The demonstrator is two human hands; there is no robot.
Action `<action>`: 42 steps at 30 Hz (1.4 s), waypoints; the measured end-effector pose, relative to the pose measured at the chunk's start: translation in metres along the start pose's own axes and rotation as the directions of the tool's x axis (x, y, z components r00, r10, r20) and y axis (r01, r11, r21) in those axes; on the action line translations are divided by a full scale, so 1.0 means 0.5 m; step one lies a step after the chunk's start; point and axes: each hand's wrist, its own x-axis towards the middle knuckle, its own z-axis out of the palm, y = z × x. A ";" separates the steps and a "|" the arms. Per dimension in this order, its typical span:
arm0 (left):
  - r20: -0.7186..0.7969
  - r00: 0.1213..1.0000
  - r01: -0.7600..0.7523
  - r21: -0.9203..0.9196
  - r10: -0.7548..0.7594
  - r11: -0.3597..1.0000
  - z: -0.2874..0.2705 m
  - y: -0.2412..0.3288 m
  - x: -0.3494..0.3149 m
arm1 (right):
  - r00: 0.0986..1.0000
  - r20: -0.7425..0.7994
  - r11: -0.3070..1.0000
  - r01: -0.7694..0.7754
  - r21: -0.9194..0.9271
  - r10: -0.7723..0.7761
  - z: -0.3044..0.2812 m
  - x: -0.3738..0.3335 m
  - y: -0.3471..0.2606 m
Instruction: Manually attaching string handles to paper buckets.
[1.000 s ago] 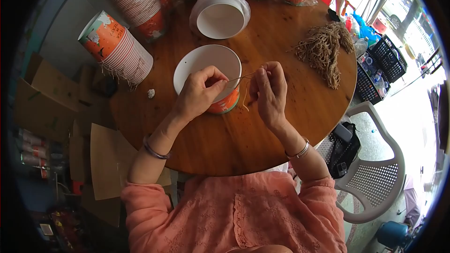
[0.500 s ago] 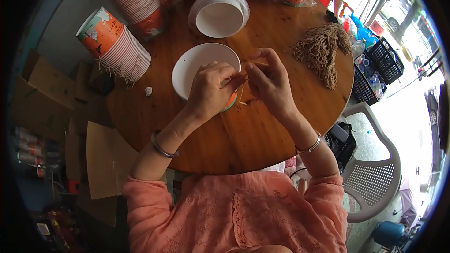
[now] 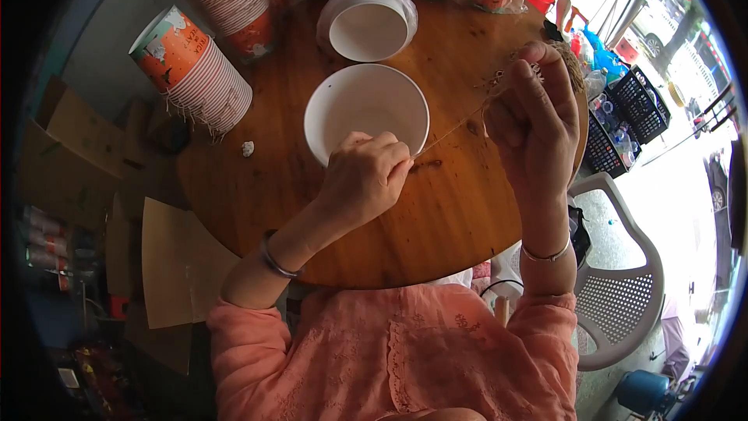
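A thin brown string (image 3: 449, 136) runs taut between my two hands. My left hand (image 3: 368, 175), fingers pinched closed on the string's one end, is over the near rim of a white-lined paper bucket (image 3: 366, 93). Raised to the right, my right hand (image 3: 534, 113) is closed with its fingertips together, gripping the other end. Behind it a bundle of brown strings (image 3: 575, 67) lies at the table's right edge, mostly hidden by the hand. Whether the string is fastened to the bucket cannot be seen.
A stack of orange-printed paper buckets (image 3: 195, 70) leans at the left of the round wooden table (image 3: 269, 187), strings hanging off it. A plastic-wrapped stack (image 3: 368, 31) lies at the back, beside more stacks. Right of the table are a plastic chair (image 3: 623, 288) and black crates (image 3: 623, 121).
My right hand has moved right and up, away from my left hand, drawing the string out between them. My left hand has lowered slightly, and the bucket has shifted right, showing more of its inside.
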 end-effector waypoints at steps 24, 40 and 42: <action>0.071 0.975 -0.214 0.029 0.212 0.976 -0.087 -0.097 -0.075 | 0.953 0.109 0.952 -0.292 0.090 0.282 -0.083 -0.001 -0.061; -0.160 0.970 0.131 -0.287 -0.182 0.949 -0.126 -0.058 -0.068 | 0.885 0.046 0.886 -0.464 0.019 0.463 -0.021 0.005 0.110; -0.102 0.978 0.133 -0.380 -0.184 0.916 -0.100 -0.024 -0.076 | 0.885 0.081 0.885 -0.463 0.054 0.458 0.000 -0.003 0.120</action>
